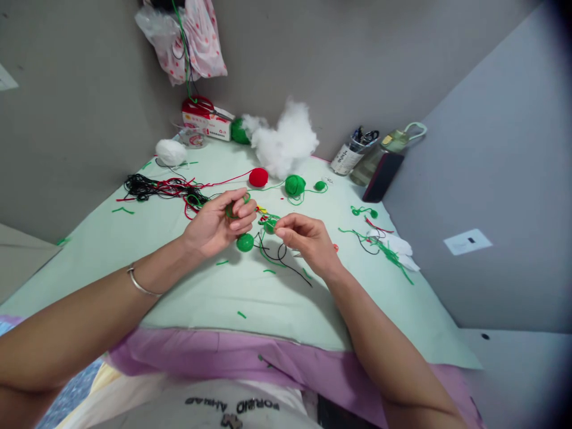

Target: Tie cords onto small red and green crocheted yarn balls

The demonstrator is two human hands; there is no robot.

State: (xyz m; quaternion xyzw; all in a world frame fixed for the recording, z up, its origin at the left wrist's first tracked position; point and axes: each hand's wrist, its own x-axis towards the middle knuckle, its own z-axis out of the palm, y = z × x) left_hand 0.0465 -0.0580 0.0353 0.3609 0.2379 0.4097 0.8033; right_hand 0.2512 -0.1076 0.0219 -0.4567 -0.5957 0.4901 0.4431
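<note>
My left hand [218,221] is curled around a small green crocheted piece [231,210], with green yarn running off it. Just below that hand lies a small green ball [245,242] on the pale green tabletop [179,286]. My right hand [308,239] pinches at another small green crocheted piece [270,225] and its yarn, fingers closed. A black thread [286,262] loops on the table under the right hand. Both hands sit close together at the table's middle.
A red yarn ball [258,177], a green yarn ball [295,185], white stuffing [286,143] and a white ball [170,152] lie further back. Tangled black and red threads [156,189] are at left. A pen cup [351,156], bottle [379,156] and yarn scraps [384,244] are at right.
</note>
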